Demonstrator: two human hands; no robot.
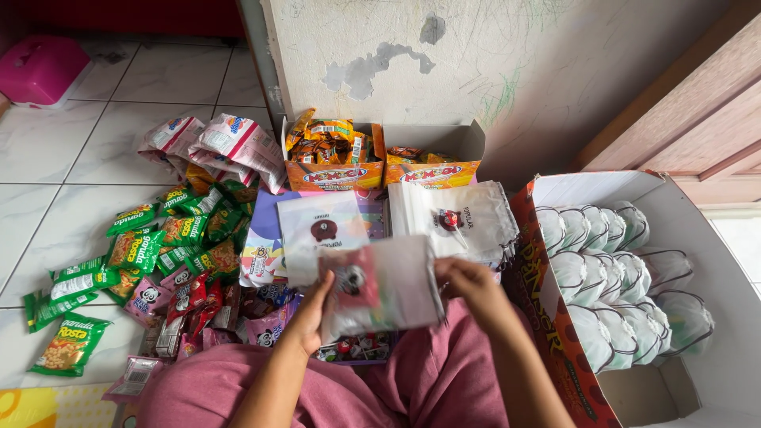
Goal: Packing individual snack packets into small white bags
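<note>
Snacks lie everywhere around this person, who sits on the tiled floor [55, 170] in pink trousers and holds a small white drawstring pouch [388, 287] above the lap, a little in front of the knees. The left hand [311, 313] clamps the pouch's near edge, thumb on top over a small pinkish sweet packet [353, 279] that rests against the cloth; the right hand [468, 287] pinches the opposite edge, fingers closed on the fabric. The pouch is blurred, so I cannot tell whether its mouth is open. The grip looks thin to me: the packet seems held only by the thumb, and if that thumb lifts it could slide off into the pile of red and pink sweets [198, 305] beneath and be lost among them. A stack of more white pouches [456, 218] sits just beyond, beside a loose one [325, 226] on a purple sheet; a careless elbow could topple that stack. To the person's left the green snack packets [170, 238] sprawl across the floor, near enough that a shifting knee could crush one. To the right an open carton [717, 261] holds rows of white bagged items [606, 269], and its printed flap leans against the leg, so a sudden move could tip it. Two orange snack boxes [380, 170] stand against the wall, well clear.
</note>
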